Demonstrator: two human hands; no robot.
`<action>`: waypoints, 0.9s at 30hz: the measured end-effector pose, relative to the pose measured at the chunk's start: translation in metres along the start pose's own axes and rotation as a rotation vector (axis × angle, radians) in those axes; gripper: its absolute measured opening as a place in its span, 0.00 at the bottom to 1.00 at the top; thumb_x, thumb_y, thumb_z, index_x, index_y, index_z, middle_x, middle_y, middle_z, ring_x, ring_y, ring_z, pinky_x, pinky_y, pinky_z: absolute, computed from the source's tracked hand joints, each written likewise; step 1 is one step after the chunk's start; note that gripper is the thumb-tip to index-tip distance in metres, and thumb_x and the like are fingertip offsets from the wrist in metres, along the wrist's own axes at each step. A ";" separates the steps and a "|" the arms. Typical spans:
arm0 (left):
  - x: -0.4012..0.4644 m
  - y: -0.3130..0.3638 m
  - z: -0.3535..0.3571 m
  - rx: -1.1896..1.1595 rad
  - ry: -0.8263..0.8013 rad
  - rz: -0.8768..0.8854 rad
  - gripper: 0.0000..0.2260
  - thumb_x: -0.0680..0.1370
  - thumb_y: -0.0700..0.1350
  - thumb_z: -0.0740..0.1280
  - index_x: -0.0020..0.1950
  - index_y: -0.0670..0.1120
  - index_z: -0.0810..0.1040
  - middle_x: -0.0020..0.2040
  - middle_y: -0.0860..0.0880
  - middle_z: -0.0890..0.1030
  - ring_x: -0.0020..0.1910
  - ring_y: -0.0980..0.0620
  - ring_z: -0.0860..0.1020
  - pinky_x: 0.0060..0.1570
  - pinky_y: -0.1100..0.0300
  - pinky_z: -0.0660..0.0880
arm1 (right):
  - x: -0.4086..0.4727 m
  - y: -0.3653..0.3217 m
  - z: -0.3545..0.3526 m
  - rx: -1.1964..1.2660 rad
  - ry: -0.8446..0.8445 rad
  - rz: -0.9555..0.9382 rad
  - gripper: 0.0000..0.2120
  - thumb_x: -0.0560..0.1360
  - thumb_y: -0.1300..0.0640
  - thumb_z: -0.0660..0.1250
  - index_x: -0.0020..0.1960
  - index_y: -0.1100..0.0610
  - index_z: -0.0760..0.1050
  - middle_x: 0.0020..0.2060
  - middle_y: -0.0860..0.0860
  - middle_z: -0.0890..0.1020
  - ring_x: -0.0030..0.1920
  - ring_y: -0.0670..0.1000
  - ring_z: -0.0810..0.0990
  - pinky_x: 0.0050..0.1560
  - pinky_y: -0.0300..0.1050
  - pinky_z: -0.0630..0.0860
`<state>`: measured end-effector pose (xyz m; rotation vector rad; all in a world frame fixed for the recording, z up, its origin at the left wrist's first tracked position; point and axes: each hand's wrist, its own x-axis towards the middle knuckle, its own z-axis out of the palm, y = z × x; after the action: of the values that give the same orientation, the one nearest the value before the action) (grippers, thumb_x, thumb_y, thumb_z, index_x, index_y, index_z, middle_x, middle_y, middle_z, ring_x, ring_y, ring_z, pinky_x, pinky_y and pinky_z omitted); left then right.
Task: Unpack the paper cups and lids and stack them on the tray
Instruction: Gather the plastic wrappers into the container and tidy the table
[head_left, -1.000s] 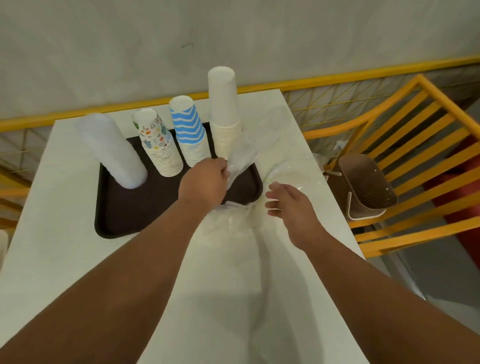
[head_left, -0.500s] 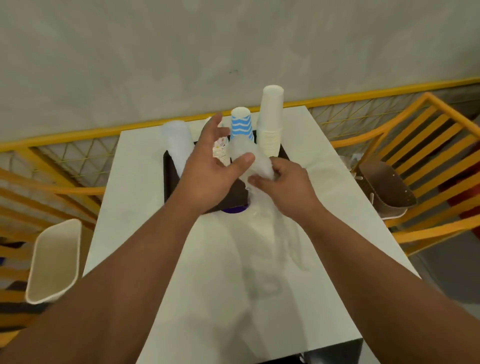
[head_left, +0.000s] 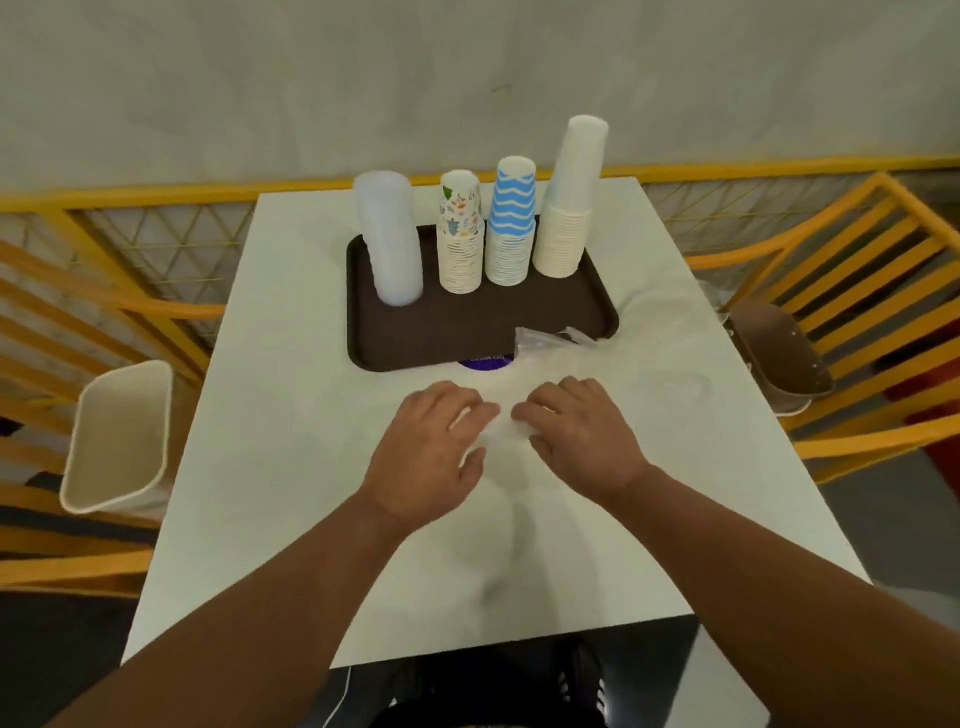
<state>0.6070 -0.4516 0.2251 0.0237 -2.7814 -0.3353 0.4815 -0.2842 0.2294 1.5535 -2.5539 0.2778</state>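
Half a second earlier both hands had been raised in front of the cups with clear wrapping between them; by this moment they had come down onto the table (head_left: 270, 405), just in front of the tray (head_left: 467, 332). The left hand (head_left: 434, 447) and right hand (head_left: 576, 431) lay close together, fingers curled onto a bunched piece of clear plastic wrapping (head_left: 501, 428), apparently pinching it, though how firmly could not be told. Another crumpled wrapper (head_left: 550, 340) rested on the tray's near right corner. The lids (head_left: 392, 244), the patterned cups (head_left: 460, 234), the blue striped cups (head_left: 511, 223) and the white cups (head_left: 569, 200) stood in a row along the tray's far side. That suggested the unpacking was done, with only wrappers left to clear.
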 end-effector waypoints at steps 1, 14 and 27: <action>-0.009 0.003 0.019 0.059 -0.100 -0.007 0.14 0.71 0.39 0.73 0.57 0.46 0.82 0.52 0.45 0.83 0.52 0.44 0.80 0.53 0.50 0.77 | -0.009 0.002 0.010 -0.019 -0.091 -0.027 0.20 0.64 0.57 0.80 0.55 0.54 0.82 0.47 0.53 0.83 0.44 0.55 0.81 0.48 0.49 0.78; -0.056 0.012 0.076 0.185 -0.499 -0.074 0.21 0.73 0.45 0.55 0.60 0.47 0.81 0.60 0.46 0.81 0.57 0.41 0.80 0.53 0.49 0.78 | -0.074 0.027 0.048 0.047 -0.520 0.023 0.26 0.78 0.45 0.60 0.74 0.52 0.66 0.69 0.52 0.71 0.67 0.57 0.69 0.67 0.52 0.66; -0.034 -0.009 0.072 0.090 -0.604 -0.197 0.27 0.80 0.46 0.55 0.79 0.52 0.55 0.67 0.52 0.69 0.59 0.48 0.68 0.60 0.56 0.66 | -0.073 0.063 0.039 -0.203 -0.424 0.546 0.42 0.71 0.24 0.48 0.71 0.53 0.66 0.62 0.55 0.74 0.61 0.58 0.71 0.61 0.55 0.65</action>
<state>0.6155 -0.4422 0.1462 0.2596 -3.4025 -0.3030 0.4576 -0.2019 0.1710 0.8916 -3.1746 -0.2866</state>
